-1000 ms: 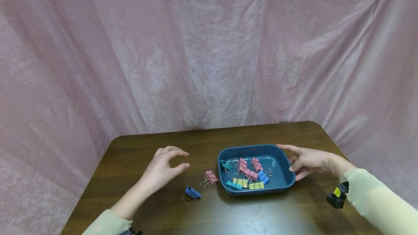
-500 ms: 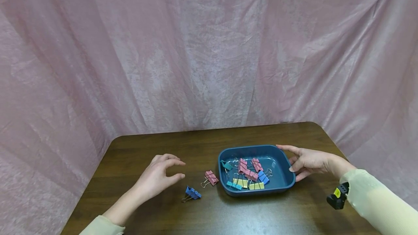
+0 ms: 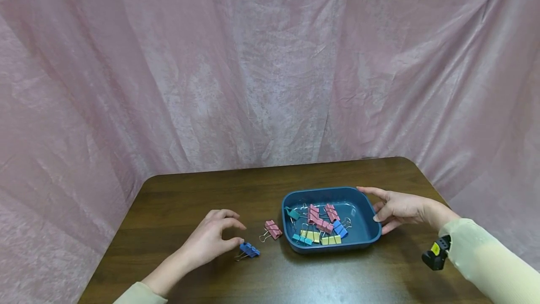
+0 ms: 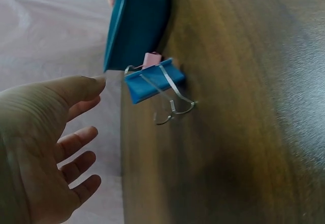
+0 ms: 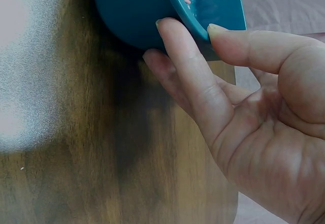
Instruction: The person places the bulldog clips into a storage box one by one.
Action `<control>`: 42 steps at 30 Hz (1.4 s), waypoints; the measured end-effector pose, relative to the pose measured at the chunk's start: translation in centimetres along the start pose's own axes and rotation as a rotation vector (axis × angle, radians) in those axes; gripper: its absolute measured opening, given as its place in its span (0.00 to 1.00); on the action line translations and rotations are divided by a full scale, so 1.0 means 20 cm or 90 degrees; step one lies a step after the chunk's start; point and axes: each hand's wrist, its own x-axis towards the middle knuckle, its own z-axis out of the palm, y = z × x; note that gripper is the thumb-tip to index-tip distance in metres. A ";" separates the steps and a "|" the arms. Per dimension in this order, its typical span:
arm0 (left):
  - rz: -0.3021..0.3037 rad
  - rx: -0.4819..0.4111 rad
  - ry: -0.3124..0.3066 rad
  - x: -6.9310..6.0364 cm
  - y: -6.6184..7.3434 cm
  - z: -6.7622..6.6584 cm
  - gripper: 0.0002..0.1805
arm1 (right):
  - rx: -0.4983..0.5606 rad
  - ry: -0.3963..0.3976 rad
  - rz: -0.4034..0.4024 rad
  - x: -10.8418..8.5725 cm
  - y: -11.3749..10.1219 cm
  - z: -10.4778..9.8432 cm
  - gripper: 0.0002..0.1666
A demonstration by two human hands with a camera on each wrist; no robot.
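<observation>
My left hand [image 3: 211,236] hovers with fingers apart. In the head view its thumb tip overlaps a loose blue binder clip [image 3: 250,250]; in the left wrist view, the hand [image 4: 45,142] looks apart from that clip [image 4: 152,84]. Just beyond lies a pink binder clip [image 3: 273,229], mostly hidden in the left wrist view. My right hand [image 3: 396,208] holds the right end of a dark blue tray [image 3: 358,229], thumb at the rim and fingers against the outer wall. Inside it lie several pink, yellow, teal and blue binder clips [image 3: 313,214].
The brown wooden table [image 3: 185,201] has rounded far corners. Behind it hangs a pink velvety curtain [image 3: 270,69]. A black device with a yellow mark [image 3: 436,251] is strapped at my right wrist.
My left hand drew back slightly, then moved forward and down until its thumb came up to the blue binder clip. The right hand, the tray and the clips have stayed put.
</observation>
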 end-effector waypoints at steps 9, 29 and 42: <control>0.009 -0.009 -0.027 0.00 0.00 0.07 0.10 | 0.000 0.005 0.005 0.00 0.00 0.00 0.61; 0.002 -0.003 -0.050 0.00 0.00 0.12 0.08 | -0.009 -0.004 0.003 0.00 0.00 0.00 0.61; 0.004 -0.020 -0.044 0.00 0.00 0.13 0.08 | -0.015 -0.001 0.001 0.01 0.01 -0.01 0.61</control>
